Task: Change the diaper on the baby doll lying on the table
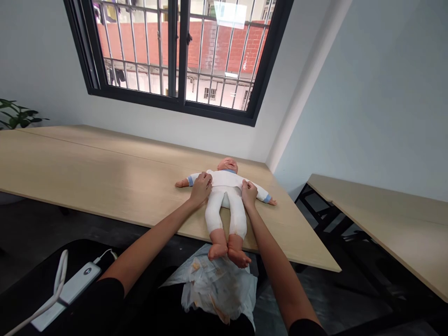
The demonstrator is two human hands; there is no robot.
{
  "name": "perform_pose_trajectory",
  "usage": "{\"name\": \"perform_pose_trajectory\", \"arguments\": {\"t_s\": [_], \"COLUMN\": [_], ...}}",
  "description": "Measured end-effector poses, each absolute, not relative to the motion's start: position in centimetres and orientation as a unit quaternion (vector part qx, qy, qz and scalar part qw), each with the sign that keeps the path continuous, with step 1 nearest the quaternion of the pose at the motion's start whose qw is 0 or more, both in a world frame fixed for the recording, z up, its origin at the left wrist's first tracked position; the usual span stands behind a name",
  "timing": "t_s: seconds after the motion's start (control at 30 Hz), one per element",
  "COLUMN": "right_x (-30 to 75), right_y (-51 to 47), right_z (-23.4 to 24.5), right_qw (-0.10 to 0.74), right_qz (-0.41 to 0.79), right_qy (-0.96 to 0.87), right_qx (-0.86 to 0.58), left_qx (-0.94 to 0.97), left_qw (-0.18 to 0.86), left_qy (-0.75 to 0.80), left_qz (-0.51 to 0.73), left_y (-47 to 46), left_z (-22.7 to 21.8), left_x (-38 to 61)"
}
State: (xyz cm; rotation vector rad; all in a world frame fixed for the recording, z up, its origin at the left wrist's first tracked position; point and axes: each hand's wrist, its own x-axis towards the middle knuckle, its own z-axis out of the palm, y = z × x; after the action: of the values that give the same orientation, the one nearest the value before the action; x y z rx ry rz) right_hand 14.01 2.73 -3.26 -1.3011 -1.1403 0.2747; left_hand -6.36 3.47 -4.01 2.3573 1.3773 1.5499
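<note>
A baby doll (226, 179) lies on its back on the wooden table (133, 186), head away from me, arms spread, bare feet past the near edge. It wears a white top (227, 178) with blue collar and cuffs, and white trousers (213, 210). My left hand (202, 187) is closed at the left side of the top's hem, by the doll's waist. On the opposite side, my right hand (248, 192) pinches the same hem, fingers curled. The cloth inside both grips is mostly covered by my fingers.
Below the doll's feet, a crumpled, whitish, plastic-like sheet (224, 284) with brownish patches lies on my lap. A white device with a cable (75, 289) is at lower left. Another table (378, 210) stands to the right, beyond a gap. A barred window (180, 51) and a plant (17, 114) are behind.
</note>
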Motion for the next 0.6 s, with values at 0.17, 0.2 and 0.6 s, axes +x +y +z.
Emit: {"name": "perform_pose_trajectory", "arguments": {"t_s": [0.17, 0.2, 0.6], "right_x": [14.0, 13.9, 14.0], "right_y": [2.6, 2.6, 2.2], "right_z": [-3.2, -3.2, -2.4], "right_qw": [0.637, 0.637, 0.655], "right_qz": [0.116, 0.116, 0.11], "right_qy": [-0.503, -0.503, -0.5], "right_qx": [-0.572, -0.573, -0.555], "left_qx": [0.763, 0.765, 0.702], "left_qw": [-0.015, -0.019, 0.019], "left_qy": [0.443, 0.445, 0.412], "left_qz": [0.471, 0.465, 0.581], "left_y": [3.3, 3.3, 0.0], "left_z": [-3.9, -3.9, -1.2], "left_x": [-6.3, -6.3, -5.6]}}
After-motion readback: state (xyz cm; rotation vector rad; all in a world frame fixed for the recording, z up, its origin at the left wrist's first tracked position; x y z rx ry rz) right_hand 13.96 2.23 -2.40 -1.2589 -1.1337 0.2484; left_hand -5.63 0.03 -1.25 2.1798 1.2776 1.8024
